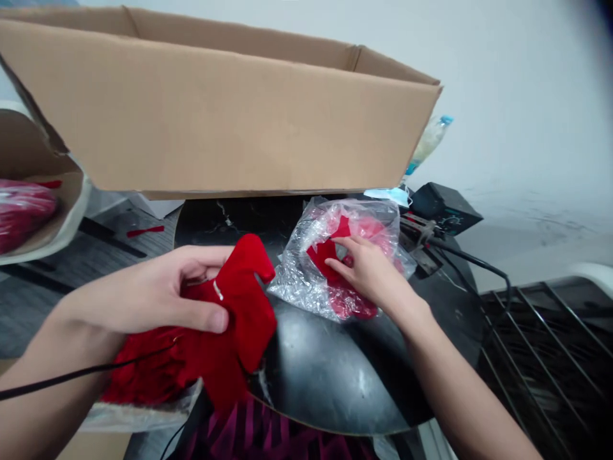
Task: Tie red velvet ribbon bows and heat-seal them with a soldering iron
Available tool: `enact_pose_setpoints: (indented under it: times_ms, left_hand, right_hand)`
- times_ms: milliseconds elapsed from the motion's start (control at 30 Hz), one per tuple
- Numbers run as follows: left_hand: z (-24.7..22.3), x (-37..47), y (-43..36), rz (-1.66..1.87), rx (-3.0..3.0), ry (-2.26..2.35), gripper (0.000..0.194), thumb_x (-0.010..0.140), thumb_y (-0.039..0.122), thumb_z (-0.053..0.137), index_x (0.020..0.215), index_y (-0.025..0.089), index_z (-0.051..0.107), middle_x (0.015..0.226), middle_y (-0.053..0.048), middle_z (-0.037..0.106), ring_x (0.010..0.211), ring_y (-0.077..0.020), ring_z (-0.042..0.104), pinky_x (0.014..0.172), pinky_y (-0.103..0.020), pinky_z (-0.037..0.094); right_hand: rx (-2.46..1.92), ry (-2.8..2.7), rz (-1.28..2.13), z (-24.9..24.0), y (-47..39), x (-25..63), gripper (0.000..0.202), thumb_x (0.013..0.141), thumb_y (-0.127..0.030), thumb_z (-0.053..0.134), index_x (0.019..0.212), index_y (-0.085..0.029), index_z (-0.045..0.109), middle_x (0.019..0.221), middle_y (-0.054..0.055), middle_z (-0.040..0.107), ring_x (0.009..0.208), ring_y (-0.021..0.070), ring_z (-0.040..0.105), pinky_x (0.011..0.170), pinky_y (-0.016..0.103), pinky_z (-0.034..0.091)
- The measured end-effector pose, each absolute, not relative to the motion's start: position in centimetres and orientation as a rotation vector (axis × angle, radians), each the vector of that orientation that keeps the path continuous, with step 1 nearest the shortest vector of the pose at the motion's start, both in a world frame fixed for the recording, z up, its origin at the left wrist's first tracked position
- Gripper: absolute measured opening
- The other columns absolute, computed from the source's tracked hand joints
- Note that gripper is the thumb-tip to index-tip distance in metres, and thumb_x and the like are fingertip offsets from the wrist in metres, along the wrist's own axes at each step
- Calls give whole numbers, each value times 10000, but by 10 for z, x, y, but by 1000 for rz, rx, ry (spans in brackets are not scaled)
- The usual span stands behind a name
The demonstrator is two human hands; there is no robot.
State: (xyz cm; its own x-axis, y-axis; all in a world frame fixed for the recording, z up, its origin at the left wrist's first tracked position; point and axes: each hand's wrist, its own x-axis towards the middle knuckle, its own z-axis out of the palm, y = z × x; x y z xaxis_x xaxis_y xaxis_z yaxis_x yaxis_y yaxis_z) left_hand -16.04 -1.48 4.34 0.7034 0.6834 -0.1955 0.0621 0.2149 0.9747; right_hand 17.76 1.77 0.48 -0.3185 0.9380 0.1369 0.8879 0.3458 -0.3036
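Note:
Red velvety fabric (253,319) with a small white mark is pinched between the thumb and fingers of my left hand (172,291), over the left edge of the black round table (325,377). My right hand (366,268) is at a clear plastic bag (299,268) on the table. Its thumb and forefinger are apart, beside a small red piece (328,255) at the bag; contact between them is hard to make out. More red items show through the plastic. Below my left wrist lies a pile of red fabric (148,370).
A large open cardboard box (249,121) spans the back. At the left, a white-rimmed container (76,217) holds a wrapped red bundle (23,211). A black device (445,207), cable and blue mask (390,195) sit at the back right. A metal rack (550,338) stands right.

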Motion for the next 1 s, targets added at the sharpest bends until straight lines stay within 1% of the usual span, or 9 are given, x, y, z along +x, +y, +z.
enact_pose_setpoints:
  times_ms: [100, 200, 300, 400, 533, 667, 833, 933, 1000]
  left_hand:
    - [61, -140, -5, 338, 1490, 574, 205, 785, 227, 854, 990, 227, 834, 999, -42, 813, 874, -248, 772, 767, -287, 620]
    - [62, -109, 12, 144, 1490, 568, 303, 780, 239, 851, 1073, 241, 772, 910, -18, 815, 802, -237, 771, 676, -271, 597]
    - [46, -79, 32, 49, 1678, 636, 317, 789, 261, 839, 1069, 247, 691, 848, 16, 791, 730, -195, 748, 610, -237, 544]
    - [26, -61, 49, 116, 2057, 633, 162, 836, 274, 801, 978, 221, 746, 907, -7, 792, 834, -190, 747, 726, -248, 538]
    - [10, -52, 61, 479, 2226, 794, 254, 870, 328, 777, 1095, 211, 783, 1060, -67, 786, 965, -222, 731, 863, -313, 550]
    - [0, -43, 60, 696, 1828, 933, 301, 867, 407, 782, 1070, 187, 756, 849, -37, 757, 714, -162, 723, 650, -245, 572]
    - [-5, -33, 48, 641, 1497, 868, 484, 888, 430, 768, 1318, 219, 702, 699, -12, 751, 443, -147, 671, 379, -203, 509]
    - [-5, -31, 44, 766, 1330, 778, 331, 896, 372, 775, 1157, 170, 794, 831, -75, 809, 693, -213, 794, 599, -268, 666]
    - [-4, -31, 43, 879, 1283, 732, 214, 877, 312, 800, 1038, 174, 825, 908, -70, 824, 853, -226, 809, 771, -303, 690]
  right_hand:
    - [-1529, -2428, 297, -14, 34, 189, 264, 997, -250, 623, 1231, -184, 727, 1305, 138, 667, 1223, 276, 645, 1099, 456, 504]
    - [-1484, -2455, 340, -15, 33, 190, 233, 1031, -224, 552, 1176, -187, 730, 1212, 112, 699, 1147, 238, 674, 1053, 430, 534]
    - [-1475, -2459, 372, -9, 25, 190, 282, 998, -278, 634, 1264, -194, 678, 1218, 120, 685, 1125, 257, 676, 1028, 458, 545]
    - [-1504, -2462, 437, -9, 20, 192, 427, 935, -218, 714, 1352, -201, 624, 1228, 127, 637, 1081, 260, 685, 989, 456, 563]
    - [-1538, -2317, 450, -12, 21, 199, 391, 886, -102, 734, 1264, -189, 682, 1160, 97, 642, 978, 211, 693, 929, 376, 573]
    - [-1496, -2223, 357, -1, 23, 206, 96, 903, -121, 715, 945, -205, 738, 1069, 57, 707, 940, 208, 694, 890, 368, 558]
    - [-1322, -2203, 256, 15, 13, 201, 77, 978, -182, 624, 1005, -235, 673, 1059, 35, 750, 968, 209, 708, 903, 369, 559]
    - [-1251, -2101, 390, 15, 7, 194, 81, 986, -216, 630, 1054, -244, 664, 1008, 18, 757, 838, 161, 725, 758, 293, 598]
    - [-1206, -1958, 553, 12, 6, 190, 82, 972, -236, 666, 1053, -240, 677, 1035, 22, 763, 832, 155, 740, 708, 272, 618]
